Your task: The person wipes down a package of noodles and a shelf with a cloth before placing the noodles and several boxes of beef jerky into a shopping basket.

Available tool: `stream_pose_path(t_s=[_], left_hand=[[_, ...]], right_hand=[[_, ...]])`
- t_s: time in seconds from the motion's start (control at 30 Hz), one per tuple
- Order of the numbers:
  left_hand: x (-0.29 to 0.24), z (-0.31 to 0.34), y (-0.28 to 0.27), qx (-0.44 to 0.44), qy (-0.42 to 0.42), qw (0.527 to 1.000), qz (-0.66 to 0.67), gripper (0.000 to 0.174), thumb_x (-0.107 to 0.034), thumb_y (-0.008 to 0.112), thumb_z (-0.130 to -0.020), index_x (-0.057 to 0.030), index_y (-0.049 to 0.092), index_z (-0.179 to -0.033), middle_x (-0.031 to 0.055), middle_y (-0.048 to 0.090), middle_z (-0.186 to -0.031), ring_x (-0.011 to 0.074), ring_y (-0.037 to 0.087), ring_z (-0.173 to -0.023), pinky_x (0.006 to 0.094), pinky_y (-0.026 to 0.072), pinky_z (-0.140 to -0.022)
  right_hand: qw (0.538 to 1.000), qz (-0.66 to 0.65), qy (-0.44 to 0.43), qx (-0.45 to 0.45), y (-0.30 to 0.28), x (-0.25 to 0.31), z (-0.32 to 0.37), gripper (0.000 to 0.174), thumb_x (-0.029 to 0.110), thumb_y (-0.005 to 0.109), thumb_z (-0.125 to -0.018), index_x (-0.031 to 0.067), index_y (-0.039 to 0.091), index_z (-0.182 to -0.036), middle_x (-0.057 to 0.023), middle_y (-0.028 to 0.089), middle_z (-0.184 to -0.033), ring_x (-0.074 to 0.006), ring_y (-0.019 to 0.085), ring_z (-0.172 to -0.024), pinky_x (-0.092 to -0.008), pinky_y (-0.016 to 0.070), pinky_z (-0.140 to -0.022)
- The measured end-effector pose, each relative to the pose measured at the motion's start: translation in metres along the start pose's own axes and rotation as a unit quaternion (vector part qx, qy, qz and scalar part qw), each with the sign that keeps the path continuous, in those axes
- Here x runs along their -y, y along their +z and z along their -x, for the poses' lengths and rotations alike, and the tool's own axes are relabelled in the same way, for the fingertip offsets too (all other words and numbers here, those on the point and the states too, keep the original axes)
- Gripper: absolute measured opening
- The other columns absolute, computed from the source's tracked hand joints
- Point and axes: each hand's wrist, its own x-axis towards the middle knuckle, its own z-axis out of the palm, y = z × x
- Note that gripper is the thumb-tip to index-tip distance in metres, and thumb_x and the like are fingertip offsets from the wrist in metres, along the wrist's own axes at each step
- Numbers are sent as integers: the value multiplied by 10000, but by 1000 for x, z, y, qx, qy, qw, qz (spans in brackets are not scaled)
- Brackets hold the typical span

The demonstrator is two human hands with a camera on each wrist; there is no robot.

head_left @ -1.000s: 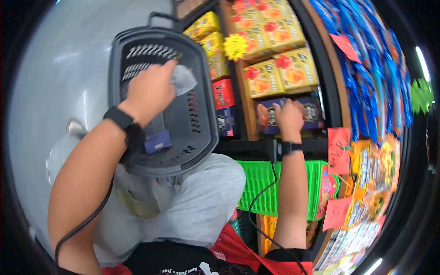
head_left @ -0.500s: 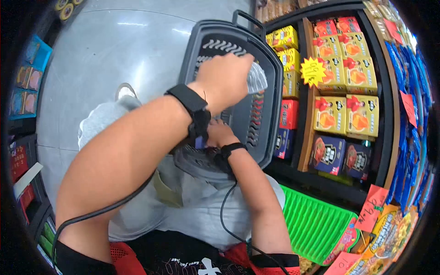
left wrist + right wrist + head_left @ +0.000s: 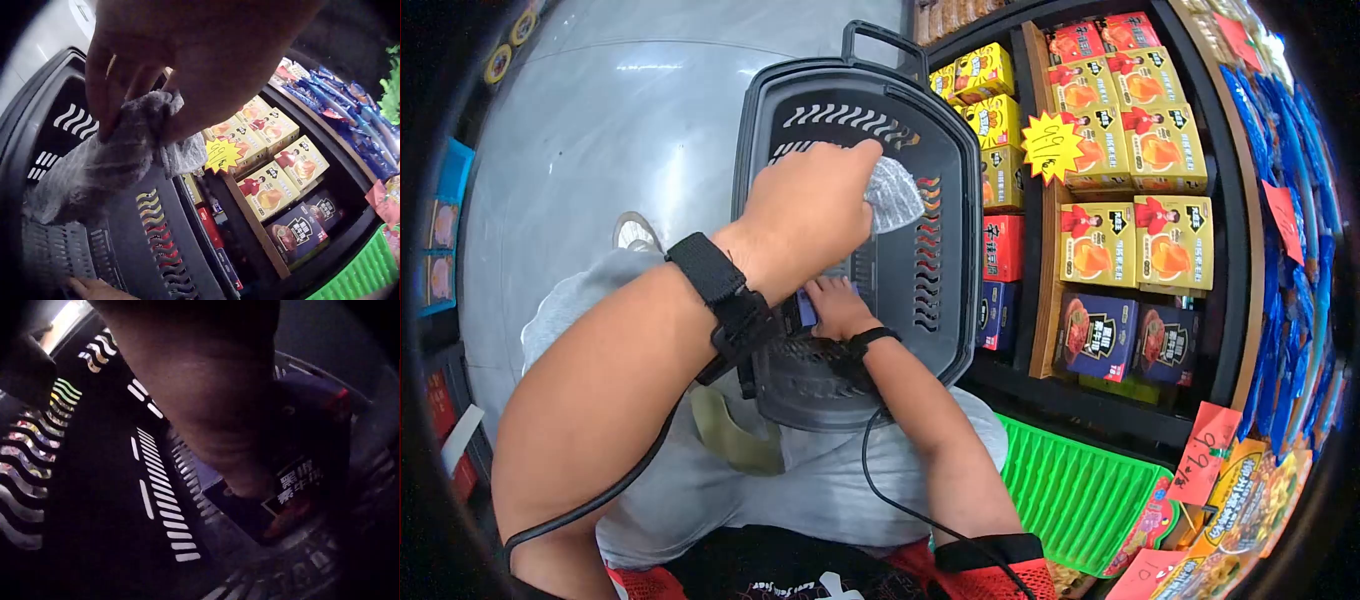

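Observation:
My left hand (image 3: 805,210) is over the black shopping basket (image 3: 972,270), gripping a crumpled translucent plastic bag (image 3: 894,197). In the left wrist view the bag (image 3: 94,175) hangs from the fingers above the slotted basket floor. Down inside the basket, my right hand (image 3: 845,308) is at a dark blue food box (image 3: 805,308), partly covered by that hand and the left forearm. The right wrist view has the right hand (image 3: 231,450) holding this box (image 3: 312,519) with a digit against its printed face; the other fingers are hidden.
Right of the basket stands a shelf with yellow boxes (image 3: 1097,245) and dark blue boxes (image 3: 1097,335), edged by a wooden divider (image 3: 1048,285). A green ridged plastic tray (image 3: 1080,490) lies below, near my leg. Blue packets (image 3: 1280,280) hang at the far right.
My right hand has left the dark blue boxes on the shelf and come into the basket, onto the box there. My left hand keeps its hold on the plastic bag over the basket.

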Motion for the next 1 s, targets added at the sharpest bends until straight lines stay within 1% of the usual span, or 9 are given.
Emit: stream_pose_path(t_s=[0.1,0.2,0.3,0.4,0.57,0.7,0.8,0.9,1.0], left_hand=[[6,1,2,-3,-1,1000,-14,474,-148,668,-854,-77,606,-1318,250,714,-1084,444,682,-1019,533,554,-886],[7,3,-5,-11,-17,1000,-18,470,-155,674,-860,-87,608,-1321,251,715,-1085,447,681,-1023,534,551,-894],[8,3,-7,-41,-20,999,2,485,-161,693,-852,-82,607,-1323,257,715,-1086,458,679,-1018,546,542,-906],[12,0,-2,-62,-13,998,9,503,-157,704,-842,-81,603,-1329,262,715,-1088,466,678,-1015,548,539,-907],[2,4,0,-48,-7,999,-3,509,-146,694,-847,-99,590,-1343,248,697,-1137,462,666,-1052,539,538,-911],[-5,14,2,-40,24,999,-2,496,-139,695,-851,-99,588,-1334,243,701,-1138,457,671,-1045,534,542,-908],[-9,16,9,-22,40,999,-18,497,-141,706,-848,-112,586,-1329,239,703,-1126,449,671,-1049,532,547,-907],[-17,16,13,-24,29,999,-27,507,-141,709,-846,-131,584,-1337,230,704,-1109,441,668,-1056,529,549,-904],[-15,16,23,-63,55,995,-46,477,-141,692,-845,-127,586,-1310,211,714,-1042,440,695,-949,535,570,-833]], right_hand=[[996,-79,26,-15,-15,-14,2,773,224,846,-686,24,502,-1348,-230,620,-1272,-437,592,-1210,-527,479,-1029],[979,-180,43,-83,-85,-17,35,738,278,845,-686,-14,562,-1302,-302,648,-1167,-428,638,-1126,-466,515,-976],[957,-225,129,-133,-175,-2,88,889,279,877,-727,-75,477,-1438,-271,659,-1233,-343,659,-1157,-390,508,-1008],[902,-333,91,-259,-211,-14,153,969,298,851,-810,-106,345,-1530,-285,584,-1391,-316,570,-1317,-380,432,-1105],[876,-52,160,-453,-287,45,274,1015,202,856,-776,-32,289,-1585,-252,537,-1416,-384,520,-1321,-426,386,-1137],[794,198,196,-540,-301,51,331,990,205,860,-782,-13,313,-1577,-223,559,-1337,-391,540,-1219,-464,412,-1065],[730,174,209,-628,-308,33,347,816,222,846,-801,32,448,-1488,-218,551,-1360,-391,534,-1236,-501,407,-1049],[745,300,319,-503,-321,22,365,767,235,837,-805,89,483,-1470,-214,546,-1361,-394,524,-1250,-509,412,-1032],[732,315,355,-488,-320,14,365,729,256,831,-807,130,518,-1453,-200,539,-1371,-394,520,-1254,-516,416,-1020]])
